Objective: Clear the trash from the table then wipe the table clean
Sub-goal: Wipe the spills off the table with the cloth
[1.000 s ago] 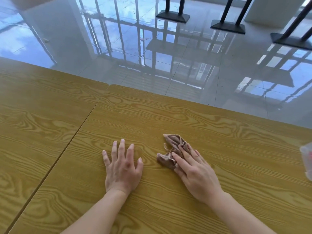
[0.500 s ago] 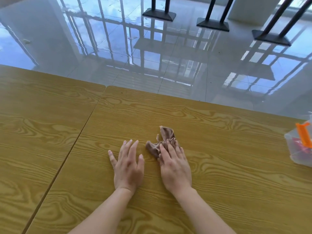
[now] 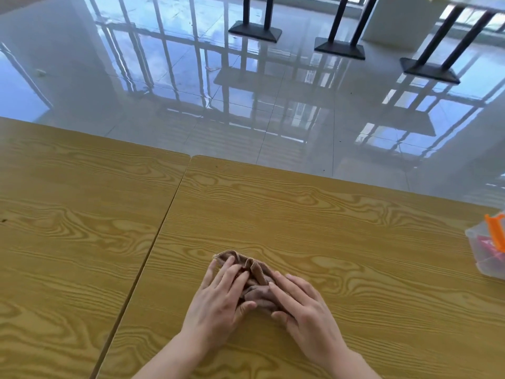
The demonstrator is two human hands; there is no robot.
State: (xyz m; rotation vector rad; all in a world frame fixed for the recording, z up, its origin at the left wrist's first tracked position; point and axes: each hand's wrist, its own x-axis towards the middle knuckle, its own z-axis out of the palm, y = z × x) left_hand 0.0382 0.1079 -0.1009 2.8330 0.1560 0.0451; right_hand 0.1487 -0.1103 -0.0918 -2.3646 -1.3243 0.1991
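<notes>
A crumpled brown cloth [image 3: 257, 283] lies on the yellow wood-grain table [image 3: 341, 242], near its front middle. My left hand [image 3: 218, 302] rests on the cloth's left side, fingers spread over it. From the right, my right hand [image 3: 306, 307] presses on the cloth with its fingers on the fabric. Both hands bunch the cloth between them, and part of it is hidden under the fingers.
A clear plastic box with an orange clip [image 3: 489, 242] stands at the table's right edge. A seam [image 3: 164, 228] divides this table from a second one on the left. Beyond the far edge lies glossy tiled floor with black table bases [image 3: 255, 31].
My left hand has moved from the bare table onto the cloth. Both hands and the cloth now sit closer to me than a second ago; the box has come into view.
</notes>
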